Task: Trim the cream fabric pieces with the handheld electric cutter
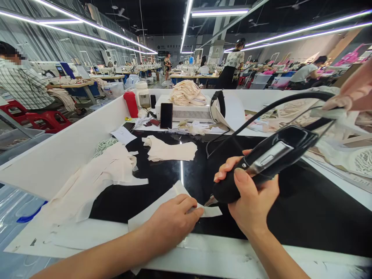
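Note:
My left hand presses on a pale fabric piece on the black work surface, its fingers curled together at the right part of the cloth. In my right hand is a black handheld power tool with a silver lever and a cable. The tool tilts down to the left, its narrow metal tip at the fabric's narrow end, just right of my left fingers. Whether the tip touches the cloth I cannot tell. A stack of cut cream fabric pieces lies farther back, and more cream fabric spreads at the left.
Another person's hand reaches in at the upper right, by the cable. Along the back stand a phone, a red bottle, a jar and a white vented box bearing fabric. A white side wall borders the left.

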Available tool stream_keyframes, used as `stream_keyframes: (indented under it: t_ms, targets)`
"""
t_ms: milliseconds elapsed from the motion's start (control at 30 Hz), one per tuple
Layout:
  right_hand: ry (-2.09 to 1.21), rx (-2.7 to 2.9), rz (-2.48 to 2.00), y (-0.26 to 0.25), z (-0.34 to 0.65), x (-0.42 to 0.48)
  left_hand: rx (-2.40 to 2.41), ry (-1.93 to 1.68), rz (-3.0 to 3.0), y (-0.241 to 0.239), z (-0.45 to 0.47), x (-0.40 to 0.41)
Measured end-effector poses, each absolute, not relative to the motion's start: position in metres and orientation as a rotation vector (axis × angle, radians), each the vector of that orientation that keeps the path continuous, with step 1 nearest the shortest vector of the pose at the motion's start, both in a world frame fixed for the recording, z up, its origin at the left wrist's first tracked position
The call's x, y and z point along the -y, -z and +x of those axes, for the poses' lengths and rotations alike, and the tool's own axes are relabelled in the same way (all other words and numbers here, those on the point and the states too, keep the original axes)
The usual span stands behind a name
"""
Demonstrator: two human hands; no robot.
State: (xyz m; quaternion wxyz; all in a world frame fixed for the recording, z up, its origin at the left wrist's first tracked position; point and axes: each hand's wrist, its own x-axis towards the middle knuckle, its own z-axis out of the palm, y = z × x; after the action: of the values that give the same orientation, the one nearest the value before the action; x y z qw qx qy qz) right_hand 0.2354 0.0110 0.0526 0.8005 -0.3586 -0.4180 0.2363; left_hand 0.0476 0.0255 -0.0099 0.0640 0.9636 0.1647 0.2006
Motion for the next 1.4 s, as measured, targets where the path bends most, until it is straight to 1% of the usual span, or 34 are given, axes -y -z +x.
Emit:
stream_keyframes:
  t_ms: [167,400,700,933,1233,1400]
  targets:
    - [-0.504,0.935,-0.805,-0.045,0.236,-0.010,-0.520,-0.660,2.903,0.009,0.047,-0.023]
    - [-0.513,0.883,-0.761,-0.050,0.230,-0.015,-0.581,-0.748,2.880,0.007,0.045,-0.022]
    - [-0.539,0.929,-0.765,-0.049,0.225,-0.019,-0.596,-0.727,2.846,0.008,0.046,-0.021]
    - [-0.530,0.890,-0.731,-0.051,0.224,-0.020,-0.584,-0.775,2.826,0.013,0.048,-0.022]
    - [-0.560,0.867,-0.848,-0.045,0.227,-0.023,-0.597,-0.773,2.867,0.023,0.052,-0.025]
    - [-0.478,0.833,-1.027,-0.040,0.242,-0.026,-0.634,-0.673,2.909,0.028,0.058,-0.038]
